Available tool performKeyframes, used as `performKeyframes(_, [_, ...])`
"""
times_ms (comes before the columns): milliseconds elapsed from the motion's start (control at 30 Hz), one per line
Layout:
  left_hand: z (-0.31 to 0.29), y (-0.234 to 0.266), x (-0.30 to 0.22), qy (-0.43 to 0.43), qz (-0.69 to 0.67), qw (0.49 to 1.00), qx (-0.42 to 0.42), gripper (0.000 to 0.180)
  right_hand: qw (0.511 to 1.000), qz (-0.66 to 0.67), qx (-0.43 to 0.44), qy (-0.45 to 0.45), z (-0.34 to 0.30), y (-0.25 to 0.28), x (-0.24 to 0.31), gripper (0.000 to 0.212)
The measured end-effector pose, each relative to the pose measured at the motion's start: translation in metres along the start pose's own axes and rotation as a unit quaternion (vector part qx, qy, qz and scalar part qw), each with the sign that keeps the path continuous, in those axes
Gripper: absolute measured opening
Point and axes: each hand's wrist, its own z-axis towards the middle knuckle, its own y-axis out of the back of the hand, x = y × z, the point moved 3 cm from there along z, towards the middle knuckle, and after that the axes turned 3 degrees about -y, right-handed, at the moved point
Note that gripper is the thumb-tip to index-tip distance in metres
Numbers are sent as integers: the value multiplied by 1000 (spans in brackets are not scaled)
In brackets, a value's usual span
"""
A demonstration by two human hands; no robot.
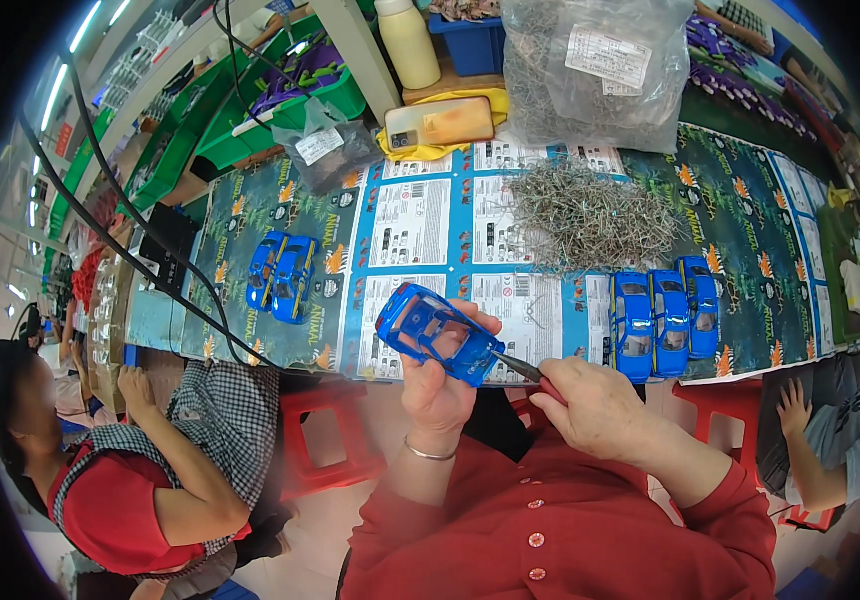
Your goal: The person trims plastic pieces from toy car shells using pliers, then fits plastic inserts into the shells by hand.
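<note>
My left hand (437, 398) holds a blue toy car body (406, 312) tilted above the table's near edge, with its hollow inside partly showing. In my closed right hand (600, 408) are needle-nose pliers (516, 366) with red handles. Their dark tip meets the end of the car body nearest that hand; whether the jaws grip a small part cannot be seen. To the right stand three blue toy cars (670, 322) side by side, and two more blue cars (293, 278) lie to the left. A heap of thin metal pins (595, 215) is spread beyond my hands.
Printed card sheets (410, 222) cover the table. At its back are a clear bag of metal pins (590, 95), a phone (440, 122) on a yellow cloth, a dark bagged bundle (325, 150) and green bins (335, 90). Cables (140, 255) hang at left. People sit on both sides.
</note>
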Motion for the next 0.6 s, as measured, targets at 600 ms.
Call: performKeyframes(600, [-2, 3, 3, -8, 1, 1000, 3, 67, 1000, -10, 1, -9, 1, -1, 2, 24])
